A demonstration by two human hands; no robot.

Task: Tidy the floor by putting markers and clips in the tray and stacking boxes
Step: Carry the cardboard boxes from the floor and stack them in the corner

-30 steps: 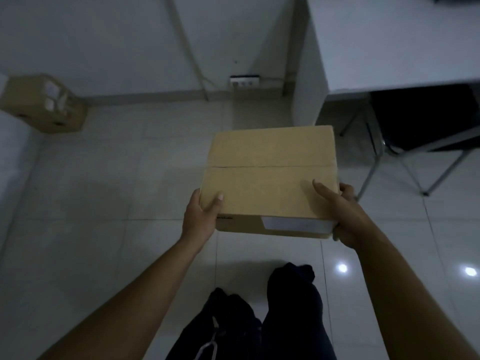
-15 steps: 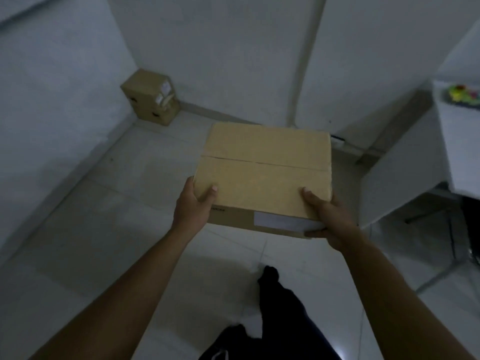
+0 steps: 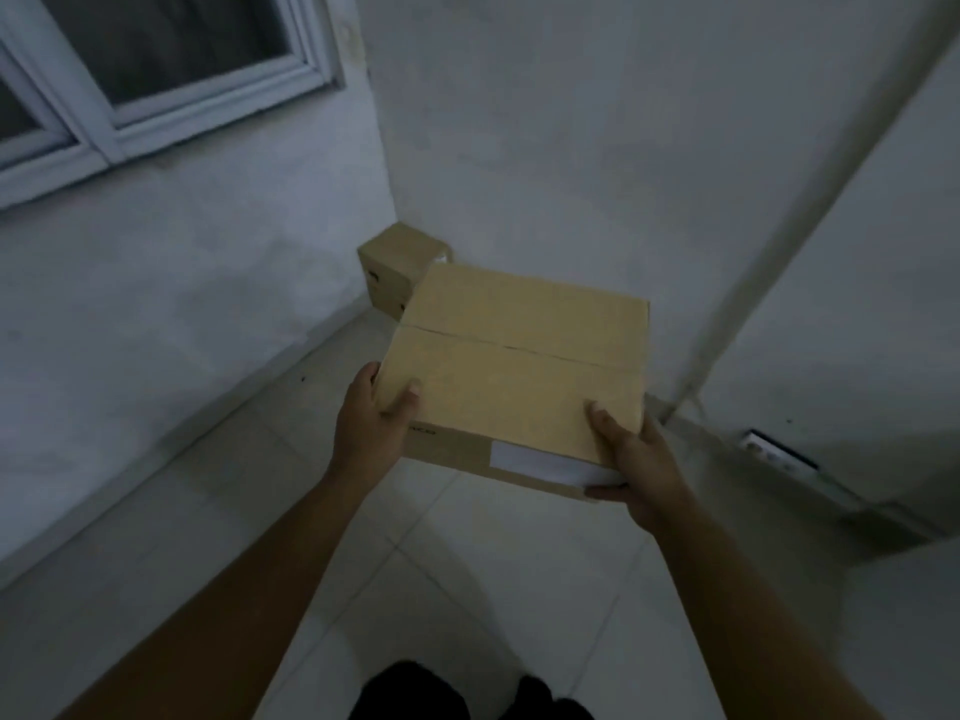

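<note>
A second cardboard box [image 3: 397, 265] sits in the corner below a window [image 3: 156, 70]. The left hand [image 3: 371, 426] and right hand [image 3: 636, 459] grasp the carried box [image 3: 519, 371] by its near corners.

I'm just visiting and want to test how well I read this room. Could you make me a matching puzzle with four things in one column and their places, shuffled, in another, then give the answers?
Things
1. near box
2. far box
3. window
4. wall socket

Places
A. low on the right-hand wall, just above the floor
B. off the floor, gripped by the left hand and the right hand
C. on the floor in the corner of the room
D. high on the left-hand wall

Pairs: 1-B, 2-C, 3-D, 4-A
</note>
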